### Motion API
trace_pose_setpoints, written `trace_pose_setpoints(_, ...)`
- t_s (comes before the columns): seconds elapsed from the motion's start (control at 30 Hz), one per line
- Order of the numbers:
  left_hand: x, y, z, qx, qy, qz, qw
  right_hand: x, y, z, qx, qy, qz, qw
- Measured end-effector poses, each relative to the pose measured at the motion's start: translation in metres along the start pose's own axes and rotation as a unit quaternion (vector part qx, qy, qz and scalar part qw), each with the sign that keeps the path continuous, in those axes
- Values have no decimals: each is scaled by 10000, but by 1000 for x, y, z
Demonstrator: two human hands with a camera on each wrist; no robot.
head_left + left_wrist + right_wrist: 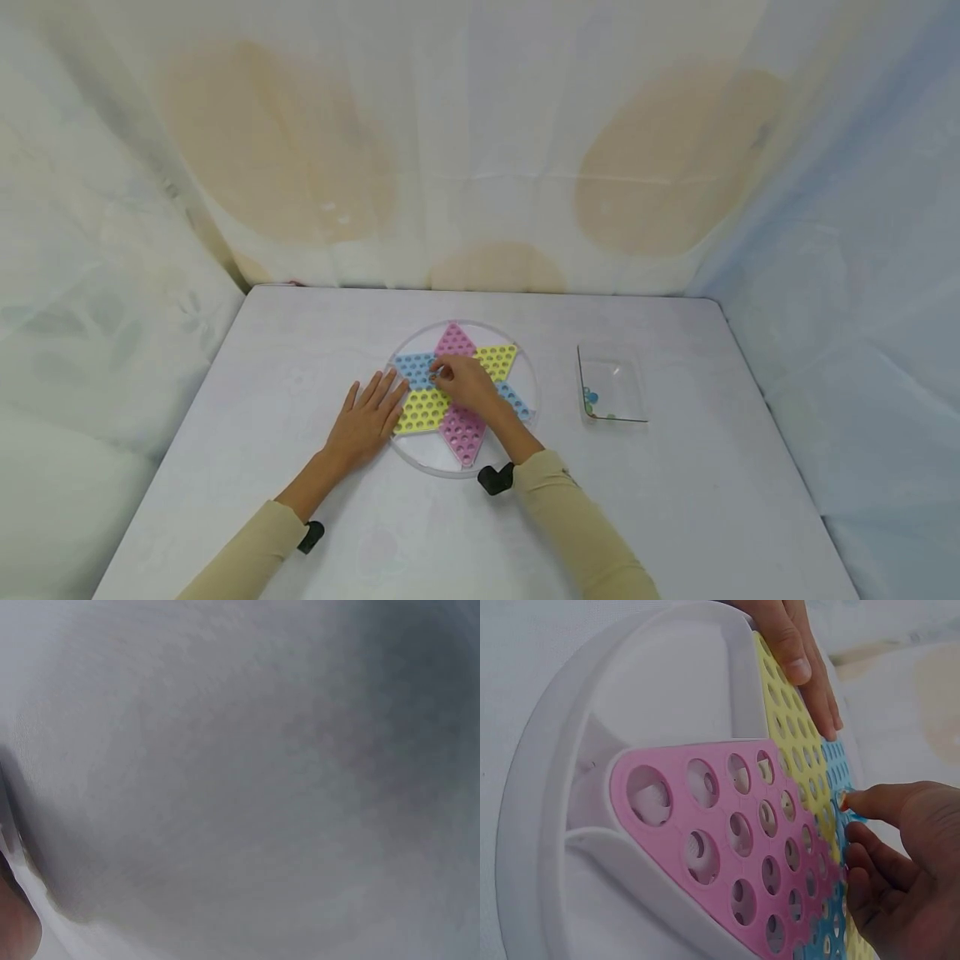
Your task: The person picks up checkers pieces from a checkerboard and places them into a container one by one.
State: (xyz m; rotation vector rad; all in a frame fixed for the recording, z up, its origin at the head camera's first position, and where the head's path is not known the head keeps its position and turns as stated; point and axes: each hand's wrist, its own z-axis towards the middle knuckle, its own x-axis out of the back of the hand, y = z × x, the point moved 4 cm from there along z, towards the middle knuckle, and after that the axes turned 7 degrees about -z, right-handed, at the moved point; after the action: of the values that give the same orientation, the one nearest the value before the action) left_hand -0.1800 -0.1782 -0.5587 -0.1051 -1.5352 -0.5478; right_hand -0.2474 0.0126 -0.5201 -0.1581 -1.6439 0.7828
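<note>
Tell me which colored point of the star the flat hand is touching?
The yellow point nearest the person, on the left. The left hand lies flat with fingertips on its edge; the other yellow point sits far right, untouched.

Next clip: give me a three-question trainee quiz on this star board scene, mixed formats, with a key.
1. True or false: the left hand lies flat on the star board.
2. The clear tray sits on which side of the board: A left, B right?
3. Fill in: the right hand has its fingertips on the ____ point of the star.

Key: 1 true; 2 B; 3 blue
</note>
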Motion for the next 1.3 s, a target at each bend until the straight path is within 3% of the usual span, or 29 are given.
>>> trace_pose_setpoints(0.73, 0, 0, 0, 18, 15, -52, 10000, -2, -2, 2, -133, 5, -323, 9994)
trace_pose_setpoints(1.3, 2, 0, 1, -5, 4, -35, 10000, 17, 0, -10, 45, 482, 347, 9982)
